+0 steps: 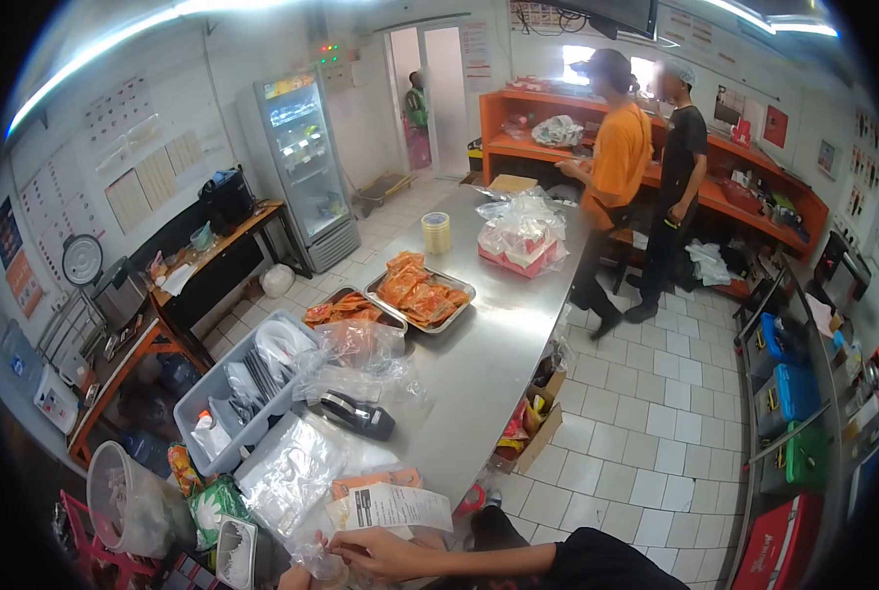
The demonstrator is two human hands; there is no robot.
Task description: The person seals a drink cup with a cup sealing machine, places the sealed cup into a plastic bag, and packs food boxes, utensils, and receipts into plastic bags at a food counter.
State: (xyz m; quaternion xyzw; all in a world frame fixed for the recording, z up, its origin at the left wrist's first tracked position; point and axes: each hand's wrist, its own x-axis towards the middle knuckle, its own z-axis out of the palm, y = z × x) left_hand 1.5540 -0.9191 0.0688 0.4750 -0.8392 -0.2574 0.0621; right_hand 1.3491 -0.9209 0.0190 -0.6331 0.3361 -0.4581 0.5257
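Observation:
At the bottom edge my right hand [365, 553] has its fingers pinched on the gathered end of a clear plastic bag [329, 562]. My left hand [299, 578] is close beside it, closed on the same plastic and largely cut off by the frame. Just beyond the fingers lies a printed paper receipt [400, 506], with an orange printed packet [375, 482] partly under it. A stack of clear plastic bags [297, 467] covers the table corner to the left. The contents of the held bag cannot be made out.
On the steel table [459, 374] are a black tape dispenser [356, 413], metal trays of orange sachets [422, 295] and stacked tubs [436, 234]. A grey bin [247, 393] stands left. Two people, one in an orange shirt [621, 152], stand by the orange shelves [518, 128].

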